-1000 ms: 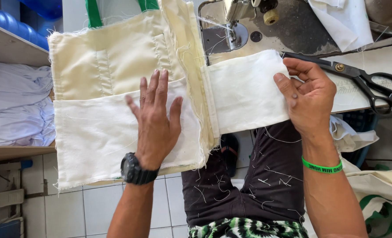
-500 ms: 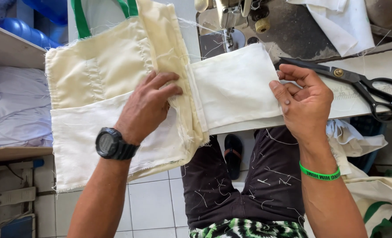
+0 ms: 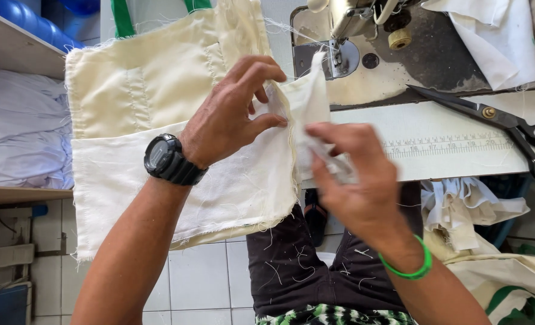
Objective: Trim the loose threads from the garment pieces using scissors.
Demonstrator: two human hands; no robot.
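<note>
Sewing table [image 3: 436, 157]: both hands apparently pinch cloth bag [image 3: 159, 120].

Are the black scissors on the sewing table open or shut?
Shut. The scissors lie flat on the sewing table, both blades together in one point, with no hand near them.

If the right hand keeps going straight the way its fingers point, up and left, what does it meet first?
Probably the white fabric panel that the right hand already pinches, then the left hand fingers on the same seam. The sewing machine foot lies beyond; depth is unclear.
</note>
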